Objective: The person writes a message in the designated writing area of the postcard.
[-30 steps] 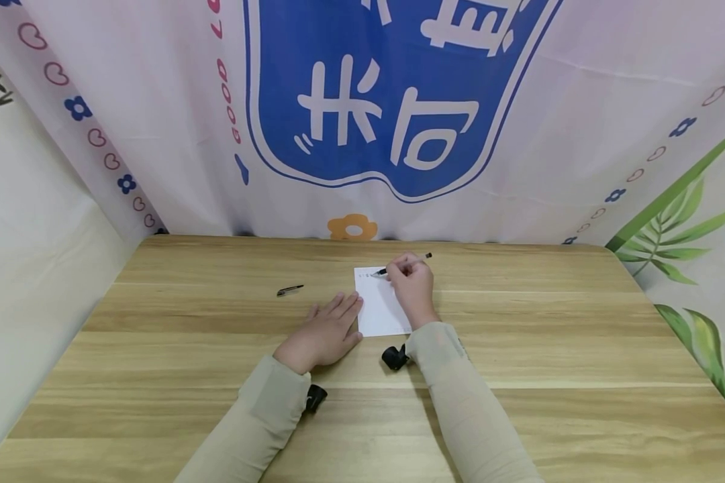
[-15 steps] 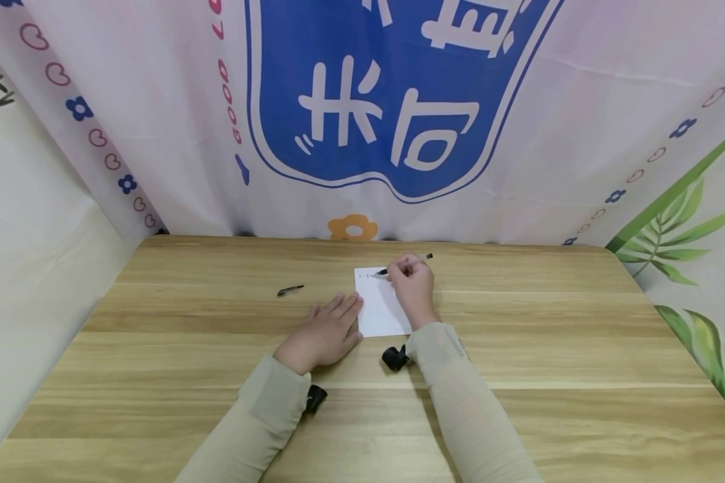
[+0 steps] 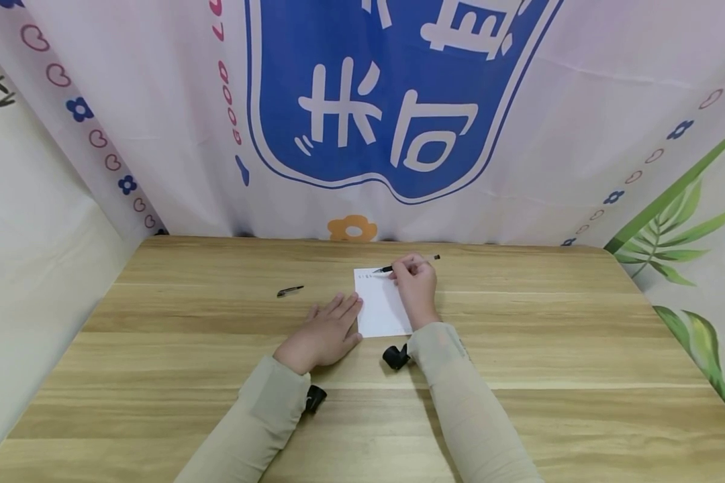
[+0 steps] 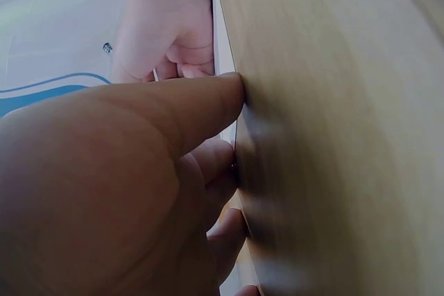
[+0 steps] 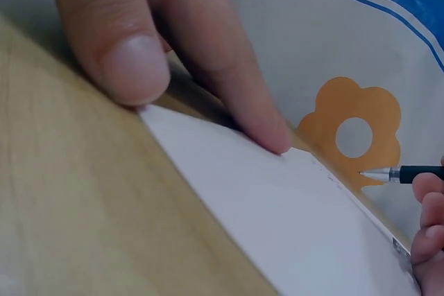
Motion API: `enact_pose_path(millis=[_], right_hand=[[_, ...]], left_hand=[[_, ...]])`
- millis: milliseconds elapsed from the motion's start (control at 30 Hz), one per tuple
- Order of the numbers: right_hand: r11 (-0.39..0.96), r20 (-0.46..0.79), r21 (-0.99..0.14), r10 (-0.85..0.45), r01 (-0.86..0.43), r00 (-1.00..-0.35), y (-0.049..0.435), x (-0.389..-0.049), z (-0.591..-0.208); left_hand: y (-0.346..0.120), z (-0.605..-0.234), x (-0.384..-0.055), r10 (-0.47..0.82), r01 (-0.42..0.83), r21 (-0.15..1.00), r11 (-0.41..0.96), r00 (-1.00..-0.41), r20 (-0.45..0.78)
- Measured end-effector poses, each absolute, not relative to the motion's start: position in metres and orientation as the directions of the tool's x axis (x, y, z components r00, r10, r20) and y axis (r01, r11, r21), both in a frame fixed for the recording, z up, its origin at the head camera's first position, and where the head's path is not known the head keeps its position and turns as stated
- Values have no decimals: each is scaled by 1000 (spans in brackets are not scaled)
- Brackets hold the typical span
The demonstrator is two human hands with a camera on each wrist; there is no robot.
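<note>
A white sheet of paper (image 3: 382, 308) lies on the wooden table, with a short row of small marks along its top left. My right hand (image 3: 417, 288) pinches a pen (image 3: 384, 270) with a black grip above the top of the sheet. In the right wrist view the pen's tip (image 5: 374, 175) appears lifted off the paper. My left hand (image 3: 323, 335) lies flat, its fingers spread, with fingertips on the sheet's left edge. The left wrist view shows the thumb (image 4: 208, 102) touching down at the edge. A pen cap (image 3: 290, 290) lies left of the paper.
The wooden table (image 3: 205, 349) reaches back to a printed curtain (image 3: 217, 201) with a blue emblem. Black wrist cameras are worn under both sleeves, one at the left cuff (image 3: 315, 398) and one at the right cuff (image 3: 394, 357).
The pen and my right hand have shifted slightly to the right, and the pen lies at a flatter angle. My left hand, the paper and the cap keep their places.
</note>
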State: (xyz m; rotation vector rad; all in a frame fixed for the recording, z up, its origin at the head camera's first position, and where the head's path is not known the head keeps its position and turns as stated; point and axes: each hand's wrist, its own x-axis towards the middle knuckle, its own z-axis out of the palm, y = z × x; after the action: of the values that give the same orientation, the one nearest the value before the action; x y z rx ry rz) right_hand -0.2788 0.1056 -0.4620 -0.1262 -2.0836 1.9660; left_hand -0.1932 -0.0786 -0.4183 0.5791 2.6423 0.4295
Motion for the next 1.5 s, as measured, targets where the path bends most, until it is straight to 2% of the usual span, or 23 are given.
enact_pose_path(millis=[167, 367, 533, 733, 1133, 1500], right_hand=[[-76, 56, -994, 249, -77, -967, 109, -278, -461], [-291, 18, -953, 223, -84, -975, 115, -276, -461], [-366, 30, -926, 176, -94, -984, 122, -271, -463], [-404, 57, -908, 141, -110, -988, 131, -261, -464], [-402, 29, -914, 47, -46, -998, 143, -241, -462], [-424, 52, -904, 11, -52, -999, 140, -236, -455]], left_hand=[[-79, -420, -193, 457, 334, 377, 864, -834, -308], [-78, -419, -191, 460, 336, 382, 861, -835, -302], [-76, -420, -190, 461, 337, 386, 859, -836, -296], [-77, -422, -189, 471, 345, 398, 850, -836, -281], [-79, -428, -191, 464, 338, 399, 852, -841, -278], [-83, -424, -191, 467, 339, 412, 846, -843, -266]])
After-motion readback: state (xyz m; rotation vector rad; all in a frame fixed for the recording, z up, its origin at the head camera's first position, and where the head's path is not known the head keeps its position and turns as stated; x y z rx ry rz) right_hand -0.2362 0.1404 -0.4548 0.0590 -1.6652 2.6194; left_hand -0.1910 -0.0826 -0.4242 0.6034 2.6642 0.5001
